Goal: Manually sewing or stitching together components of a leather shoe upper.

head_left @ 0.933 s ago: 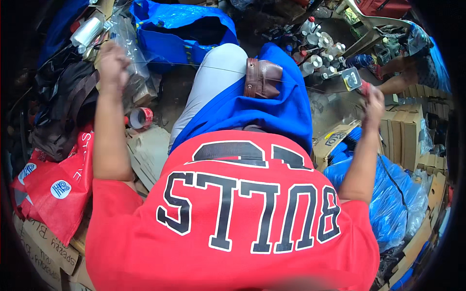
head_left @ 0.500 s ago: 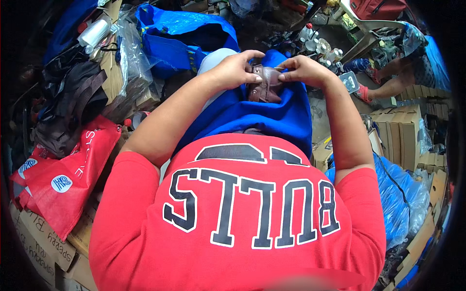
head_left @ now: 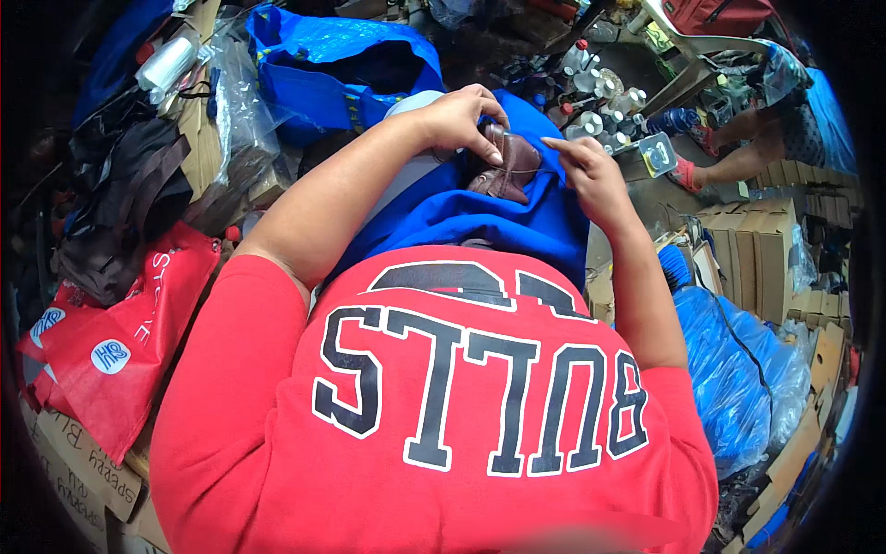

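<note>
A brown leather shoe (head_left: pixel 509 168) rests on the blue cloth (head_left: pixel 443 220) over my lap. My left hand (head_left: pixel 464 122) is closed on its far left part, thumb pressed on the leather. To the right of the shoe, apart from it, is my right hand (head_left: pixel 595 175) with its fingers drawn together. A thin thread (head_left: pixel 540 171) seems to run from the shoe to these fingers. Whether a needle is also between them is too small to tell.
A blue bag (head_left: pixel 346 69) gapes beyond my left hand. Several bottles (head_left: pixel 600 92) and a clear plastic container (head_left: pixel 657 154) are at far right, near another person's legs (head_left: pixel 738 162). Cardboard boxes (head_left: pixel 752 249) and blue plastic (head_left: pixel 724 369) lie right; a red bag (head_left: pixel 125 342) lies left.
My right hand has come off the shoe and moved right and a little nearer, with thread showing between. My left hand keeps its hold; the shoe has turned slightly.
</note>
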The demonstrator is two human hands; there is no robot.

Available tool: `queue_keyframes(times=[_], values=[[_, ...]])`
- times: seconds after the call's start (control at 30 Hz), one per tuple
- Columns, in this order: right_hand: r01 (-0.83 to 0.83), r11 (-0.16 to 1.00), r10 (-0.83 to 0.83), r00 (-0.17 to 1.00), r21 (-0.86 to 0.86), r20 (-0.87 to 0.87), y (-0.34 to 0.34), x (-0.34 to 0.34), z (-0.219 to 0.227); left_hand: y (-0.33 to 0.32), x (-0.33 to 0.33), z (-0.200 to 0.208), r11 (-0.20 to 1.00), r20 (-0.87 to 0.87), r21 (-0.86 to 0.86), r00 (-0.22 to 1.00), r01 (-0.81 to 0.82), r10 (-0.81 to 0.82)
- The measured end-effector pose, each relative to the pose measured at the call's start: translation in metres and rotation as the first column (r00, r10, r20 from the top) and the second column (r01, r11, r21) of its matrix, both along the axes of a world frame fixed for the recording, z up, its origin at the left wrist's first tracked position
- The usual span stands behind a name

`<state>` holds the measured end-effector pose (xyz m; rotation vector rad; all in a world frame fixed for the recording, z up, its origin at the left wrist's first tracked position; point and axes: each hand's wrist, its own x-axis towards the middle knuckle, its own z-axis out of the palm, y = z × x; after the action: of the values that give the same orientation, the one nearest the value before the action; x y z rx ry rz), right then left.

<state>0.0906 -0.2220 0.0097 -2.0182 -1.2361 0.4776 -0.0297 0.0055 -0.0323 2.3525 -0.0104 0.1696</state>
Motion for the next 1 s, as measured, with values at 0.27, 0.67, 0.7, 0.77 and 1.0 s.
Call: queue_keyframes(times=[0.27,0.67,0.7,0.77,1.0], values=[[-0.158,0.987,0.157,0.946,-0.017,0.284,-0.013,-0.02,0.004,0.0,0.001,0.012,0.941,-0.288,-0.338,0.953,-0.013,-0.09],[-0.073,0.997,0.071,0.991,0.012,0.11,0.005,-0.024,0.018,-0.002,-0.003,0.009,0.923,-0.253,-0.383,0.965,-0.037,-0.066],[-0.088,0.996,0.085,0.986,0.018,0.141,0.005,-0.024,0.019,-0.002,-0.004,0.01,0.928,-0.253,-0.372,0.965,-0.035,-0.065],[-0.104,0.994,0.099,0.98,0.02,0.171,0.007,-0.024,0.021,-0.001,-0.004,0.01,0.93,-0.254,-0.365,0.965,-0.034,-0.064],[-0.116,0.993,0.111,0.977,0.019,0.184,0.009,-0.024,0.023,-0.003,-0.006,0.018,0.939,-0.265,-0.342,0.963,-0.038,-0.057]])
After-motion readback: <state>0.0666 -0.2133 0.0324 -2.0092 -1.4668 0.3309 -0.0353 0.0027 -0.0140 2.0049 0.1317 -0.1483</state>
